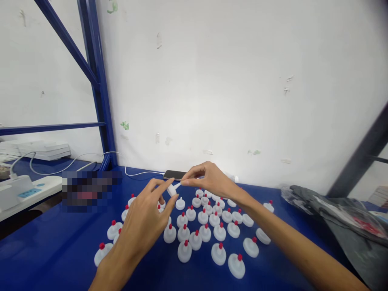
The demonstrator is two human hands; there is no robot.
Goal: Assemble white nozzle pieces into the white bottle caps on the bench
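Between its thumb and fingers, my left hand (148, 216) grips a white round cap with a narrow spout (171, 190), raised above the blue table. The fingertips of my right hand (209, 178) are pinched at the end of that spout; anything small inside the pinch is hidden. Under and around both hands stand several white disc-shaped caps with red tips (220, 232), spread over the table. One white cap without a red tip (180, 203) sits just below the held one. My left hand and forearm partly cover some caps on the left.
A phone (174, 175) lies by the wall, with a white cable (142, 174) running left to a power strip (39, 190). Grey fabric and clear plastic bags (339, 218) lie at the right. A blue metal frame (98, 81) rises at the back left.
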